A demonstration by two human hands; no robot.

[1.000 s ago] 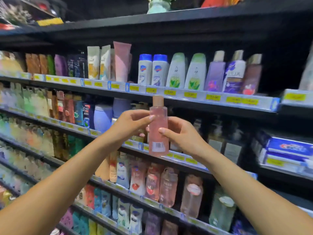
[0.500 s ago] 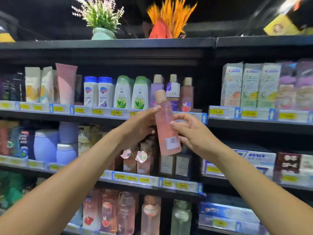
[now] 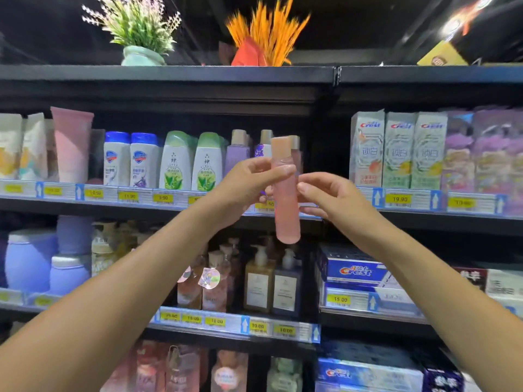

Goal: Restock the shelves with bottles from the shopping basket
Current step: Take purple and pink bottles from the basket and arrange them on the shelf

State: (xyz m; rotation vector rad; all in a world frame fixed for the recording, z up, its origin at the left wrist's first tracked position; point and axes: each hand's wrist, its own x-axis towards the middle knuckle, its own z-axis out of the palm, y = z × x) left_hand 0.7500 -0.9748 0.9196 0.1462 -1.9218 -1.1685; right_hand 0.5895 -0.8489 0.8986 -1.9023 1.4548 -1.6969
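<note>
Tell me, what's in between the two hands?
The pink bottle, upright, held by the left hand and right hand. The head view shows it.

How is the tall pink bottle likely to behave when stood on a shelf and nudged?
Tall and narrow, the pink bottle probably tips easily. Its smooth wall looks slippery; left hand and right hand both pinch it. Pink throughout, it seems full, so likely heavyish.
</note>
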